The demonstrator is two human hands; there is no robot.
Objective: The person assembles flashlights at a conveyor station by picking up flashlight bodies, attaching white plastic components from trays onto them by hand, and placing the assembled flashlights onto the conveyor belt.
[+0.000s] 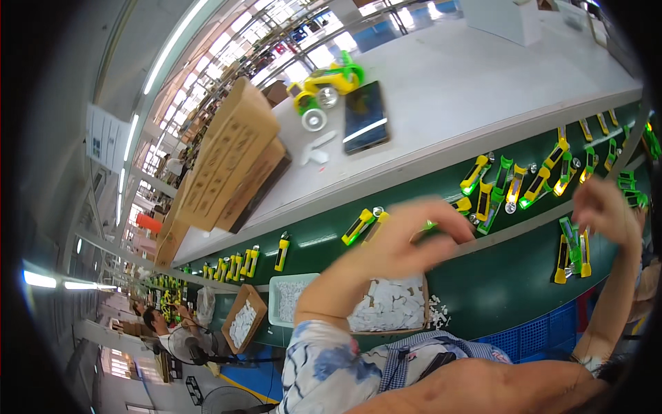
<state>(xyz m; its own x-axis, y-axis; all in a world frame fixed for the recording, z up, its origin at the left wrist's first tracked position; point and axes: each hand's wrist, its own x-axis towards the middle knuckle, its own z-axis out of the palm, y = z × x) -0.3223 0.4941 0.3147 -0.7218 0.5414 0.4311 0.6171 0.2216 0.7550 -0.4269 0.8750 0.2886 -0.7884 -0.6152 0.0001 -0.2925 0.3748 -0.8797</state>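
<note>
My left hand [424,231] is over the green conveyor belt [317,238]. Its fingers are apart, slightly curved and blurred, with nothing visible between them. Yellow-and-green flashlights [358,226] lie just beside it on the belt. Farther right is my right hand [607,210], its fingers bent downward and smeared by motion; whether they grip anything is hidden. Close below that hand, a small group of flashlights [571,252] rests on the near green surface. More flashlights [517,183], some with lit lamps, are scattered along the belt between and beyond my hands.
Small white parts fill a carton [391,329], a pale tray [274,303] and another carton [260,301] on the near side. Across the belt, a white table [441,83] bears a phone [366,117], flashlights and cardboard boxes [231,162]. Someone [169,323] sits at left beside a fan.
</note>
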